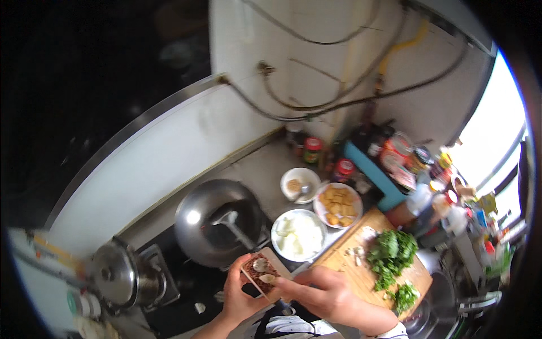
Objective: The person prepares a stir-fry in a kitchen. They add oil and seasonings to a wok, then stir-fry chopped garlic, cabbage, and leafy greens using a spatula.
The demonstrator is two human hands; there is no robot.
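Observation:
My left hand (238,292) is closed around a small rectangular container (277,257) of reddish-brown flakes that look like dried chili. My right hand (324,294) reaches over it, fingertips at a small pale spoon (267,279) lying over the flakes; a second rounded spoon bowl (260,265) shows beside it. Just beyond the container, a wok (220,222) sits on the stove with a metal spatula (232,224) resting inside. To the right of the wok stand a bowl of pale white pieces (299,235), a bowl of golden-brown pieces (338,204) and a bowl with a spoon (300,184).
A wooden cutting board (338,250) with chopped greens (391,254) and garlic-like pieces lies at the right. A lidded steel pot (123,275) stands at the left. Jars and bottles crowd behind a blue-edged rack (374,178). Hoses (296,114) hang along the wall.

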